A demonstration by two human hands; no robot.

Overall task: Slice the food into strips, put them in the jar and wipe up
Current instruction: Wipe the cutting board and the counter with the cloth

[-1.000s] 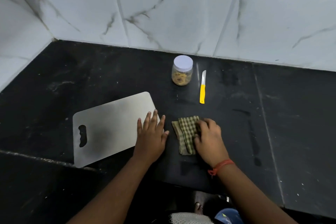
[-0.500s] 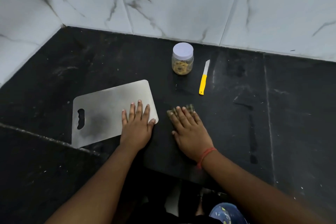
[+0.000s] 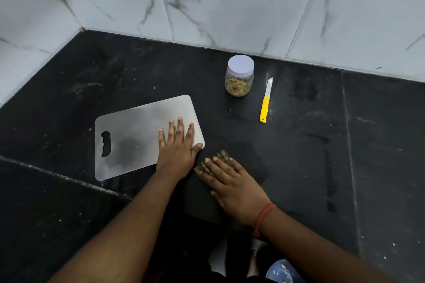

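Head view: black stone counter [image 3: 299, 167], right hand [image 3: 232, 187] flat on green checked cloth [image 3: 222, 156].
Left hand [image 3: 177, 151] flat, fingers straight, on grey cutting board [image 3: 128, 135]; lidded clear jar of strips [image 3: 239, 76] beside yellow-handled knife [image 3: 265, 101], near the marble-tiled wall [image 3: 230, 2].

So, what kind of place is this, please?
Most likely a home kitchen counter: a dark stone worktop meets marble-look wall tiles, and a cutting board, a yellow-handled knife and a lidded jar holding food strips lie on it.
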